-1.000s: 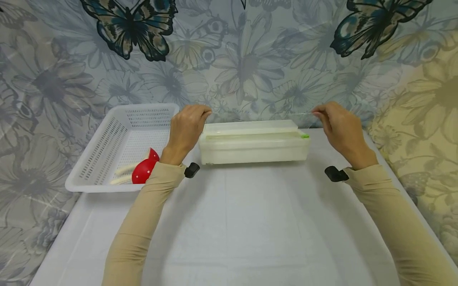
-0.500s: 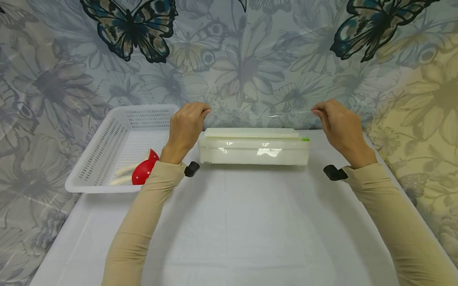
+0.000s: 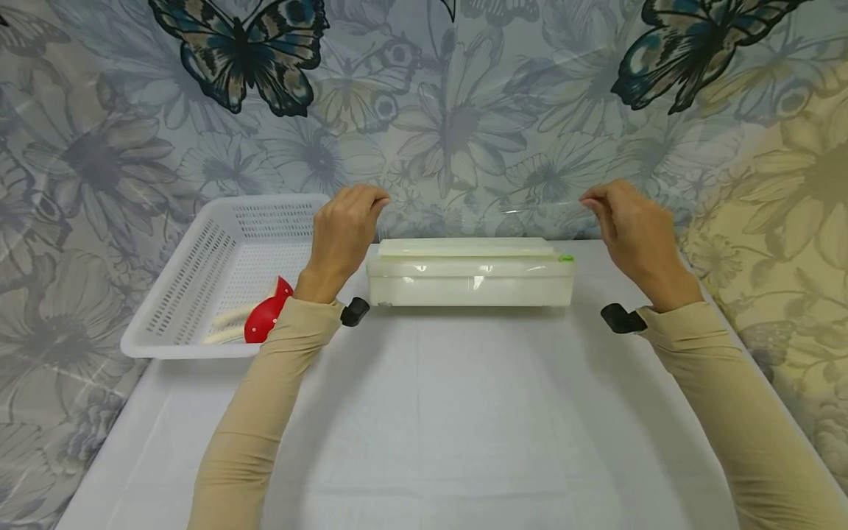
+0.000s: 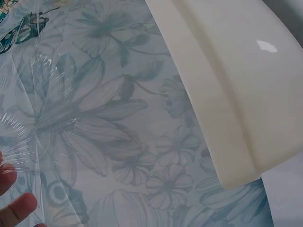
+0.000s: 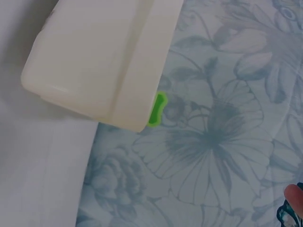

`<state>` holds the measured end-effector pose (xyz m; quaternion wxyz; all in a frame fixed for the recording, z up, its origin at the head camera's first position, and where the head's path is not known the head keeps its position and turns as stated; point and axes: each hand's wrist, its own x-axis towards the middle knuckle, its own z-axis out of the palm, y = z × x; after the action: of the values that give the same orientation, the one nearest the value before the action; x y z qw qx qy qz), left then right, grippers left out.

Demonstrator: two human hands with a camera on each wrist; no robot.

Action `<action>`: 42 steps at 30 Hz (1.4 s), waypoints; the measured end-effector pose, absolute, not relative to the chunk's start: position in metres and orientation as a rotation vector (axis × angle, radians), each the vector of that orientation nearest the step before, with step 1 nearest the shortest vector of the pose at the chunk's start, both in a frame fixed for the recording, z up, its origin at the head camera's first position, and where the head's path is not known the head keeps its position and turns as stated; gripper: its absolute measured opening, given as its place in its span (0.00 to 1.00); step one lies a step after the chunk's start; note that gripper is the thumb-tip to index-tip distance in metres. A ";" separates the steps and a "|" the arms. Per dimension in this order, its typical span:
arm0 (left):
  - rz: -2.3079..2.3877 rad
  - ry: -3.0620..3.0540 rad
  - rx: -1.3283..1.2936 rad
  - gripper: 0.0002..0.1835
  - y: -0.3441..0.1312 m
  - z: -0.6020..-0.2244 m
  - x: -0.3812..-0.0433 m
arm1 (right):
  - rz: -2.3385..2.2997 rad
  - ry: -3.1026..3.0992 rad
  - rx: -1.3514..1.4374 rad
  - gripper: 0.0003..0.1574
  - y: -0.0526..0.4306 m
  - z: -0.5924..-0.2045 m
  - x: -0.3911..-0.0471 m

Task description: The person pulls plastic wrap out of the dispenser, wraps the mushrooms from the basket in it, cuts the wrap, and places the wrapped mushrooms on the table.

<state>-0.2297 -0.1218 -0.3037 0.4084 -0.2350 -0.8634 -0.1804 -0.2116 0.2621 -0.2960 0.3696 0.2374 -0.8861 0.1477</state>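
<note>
A clear sheet of cling film (image 3: 520, 211) spans the gap between my two hands, seen mostly by its glints. My left hand (image 3: 344, 239) pinches its left end; in the left wrist view the film (image 4: 35, 127) creases outward from the fingertips. At the other end, my right hand (image 3: 632, 239) holds its edge between thumb and forefinger; only one fingertip (image 5: 294, 198) appears in the right wrist view. Below and between the hands lies a long white cling film dispenser (image 3: 470, 287) with its lid down. A green slider (image 3: 565, 258) sits at its right end.
A white perforated basket (image 3: 142, 349) stands at the left, partly behind my left arm. Inside are a red white-dotted object (image 3: 261, 320) and pale elongated things (image 3: 228, 316). A white cloth (image 3: 464, 427) covers the table; floral, butterfly-patterned fabric (image 3: 457, 125) rises behind.
The dispenser's lid, slightly raised a second ago, has dropped down flat. Both hands have risen a little, with the film still stretched between them.
</note>
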 end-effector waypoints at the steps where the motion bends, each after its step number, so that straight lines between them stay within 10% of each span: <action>1: -0.453 -2.172 -0.594 0.14 -0.122 -0.303 -0.230 | 0.378 -2.274 0.607 0.11 0.262 -0.295 -0.211; 42: -0.415 -2.035 -0.619 0.18 -0.122 -0.261 -0.221 | 0.398 -2.088 0.565 0.10 0.258 -0.257 -0.202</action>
<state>-0.2210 -0.1218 -0.2614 0.4683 -0.2525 -0.8296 -0.1693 -0.2024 0.2582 -0.2569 0.4541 0.2288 -0.8459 0.1611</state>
